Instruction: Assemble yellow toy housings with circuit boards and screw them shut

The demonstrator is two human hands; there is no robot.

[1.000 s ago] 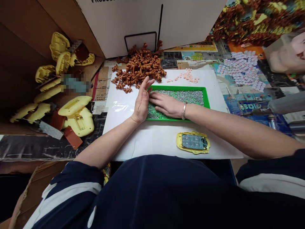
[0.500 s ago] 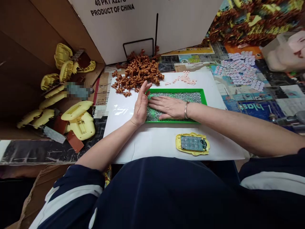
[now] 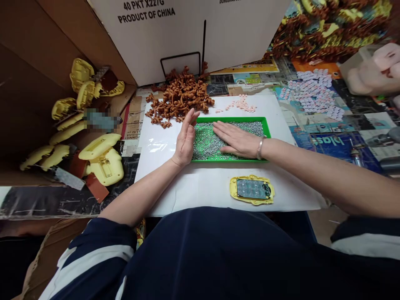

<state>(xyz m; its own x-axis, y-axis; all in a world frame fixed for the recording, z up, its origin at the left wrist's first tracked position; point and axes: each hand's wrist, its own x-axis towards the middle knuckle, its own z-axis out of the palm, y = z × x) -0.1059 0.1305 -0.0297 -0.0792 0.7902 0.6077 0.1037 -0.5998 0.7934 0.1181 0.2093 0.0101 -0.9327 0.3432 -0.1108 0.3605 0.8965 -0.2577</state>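
A green tray (image 3: 265, 125) full of small metal screws (image 3: 206, 143) lies on a white sheet (image 3: 203, 187). My left hand (image 3: 186, 139) stands on edge against the tray's left rim, fingers straight and together, holding nothing. My right hand (image 3: 239, 139) lies flat, palm down, on the screws in the middle of the tray, with a bracelet at the wrist. A yellow shell with a grey keypad board (image 3: 252, 189) sits on the sheet in front of the tray, apart from both hands.
A heap of brown plastic parts (image 3: 178, 98) and some pink bits (image 3: 240, 103) lie behind the tray. Yellow shells (image 3: 101, 156) fill a cardboard box at the left. A white carton (image 3: 187, 29) stands behind. White pieces (image 3: 315, 91) lie at the right; another person's hand (image 3: 371, 68) shows at the far right.
My right hand has slid to the right across the screws, away from my left hand. The left hand has stayed at the tray's left rim.
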